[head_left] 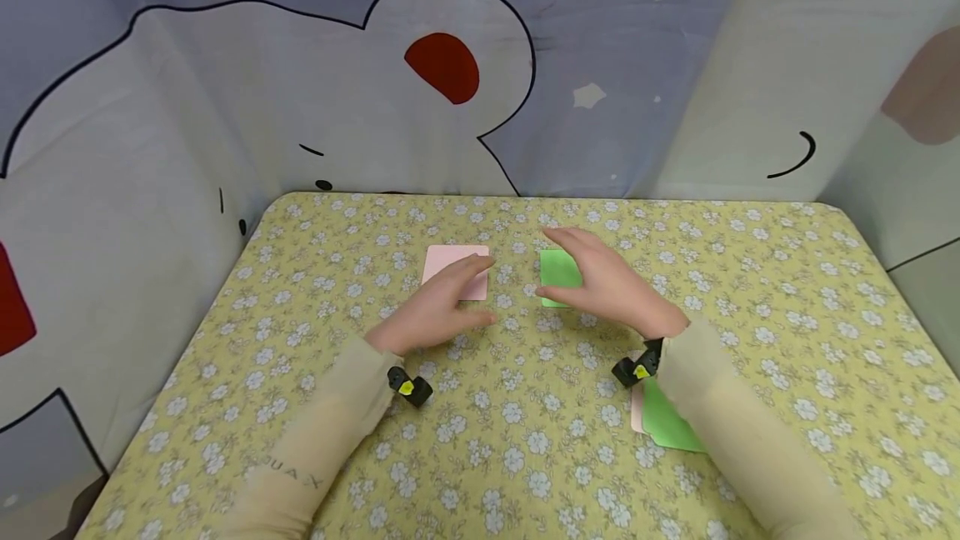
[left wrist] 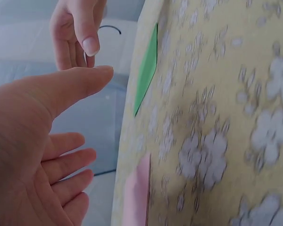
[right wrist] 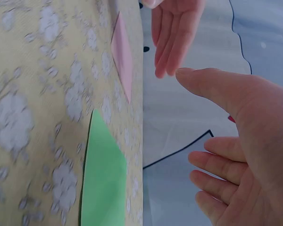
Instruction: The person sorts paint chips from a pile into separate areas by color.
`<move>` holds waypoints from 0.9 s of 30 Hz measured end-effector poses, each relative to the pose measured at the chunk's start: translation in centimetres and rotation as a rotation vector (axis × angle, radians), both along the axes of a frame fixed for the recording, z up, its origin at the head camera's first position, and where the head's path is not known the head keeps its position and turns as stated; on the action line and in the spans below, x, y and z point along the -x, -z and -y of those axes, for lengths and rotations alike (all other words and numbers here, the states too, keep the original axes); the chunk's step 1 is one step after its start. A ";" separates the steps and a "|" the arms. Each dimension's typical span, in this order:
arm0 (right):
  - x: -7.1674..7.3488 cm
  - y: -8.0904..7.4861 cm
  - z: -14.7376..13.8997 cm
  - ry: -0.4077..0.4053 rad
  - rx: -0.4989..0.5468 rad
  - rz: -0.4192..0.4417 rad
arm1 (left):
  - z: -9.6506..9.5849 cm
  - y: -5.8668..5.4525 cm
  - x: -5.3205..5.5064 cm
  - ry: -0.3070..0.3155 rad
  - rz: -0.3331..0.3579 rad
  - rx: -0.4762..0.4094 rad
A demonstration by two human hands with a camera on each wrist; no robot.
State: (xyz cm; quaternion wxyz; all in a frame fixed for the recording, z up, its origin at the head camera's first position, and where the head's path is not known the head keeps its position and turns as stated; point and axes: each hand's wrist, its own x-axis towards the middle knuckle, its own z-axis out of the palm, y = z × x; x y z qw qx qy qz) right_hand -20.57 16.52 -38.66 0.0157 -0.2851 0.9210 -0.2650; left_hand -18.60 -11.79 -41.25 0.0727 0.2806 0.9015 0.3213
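My left hand [head_left: 435,307] hovers beside and partly over a pink square of paper [head_left: 450,259], fingers relaxed and thumb apart, holding nothing. Opposite it, my right hand [head_left: 607,282] is held above a green square of paper [head_left: 557,269] and covers part of it; its fingers are also spread from the thumb with nothing between. Both papers lie flat on the tabletop, side by side with a gap. In the left wrist view the pink paper [left wrist: 137,193] is lower and the green paper [left wrist: 147,70] farther off. The right wrist view has the green paper [right wrist: 104,179] nearest.
More green paper [head_left: 670,419] lies under the right forearm, with a pink edge [head_left: 637,408] showing beside it. A yellow floral cloth [head_left: 517,440] covers the table. Behind the table's far edge hangs a printed curtain [head_left: 600,65]. Each wrist wears a black strap camera.
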 end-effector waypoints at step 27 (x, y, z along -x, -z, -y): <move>-4.2 0.7 -6.6 0.083 -0.021 0.020 | -4.4 -0.1 -2.8 0.141 -0.020 0.026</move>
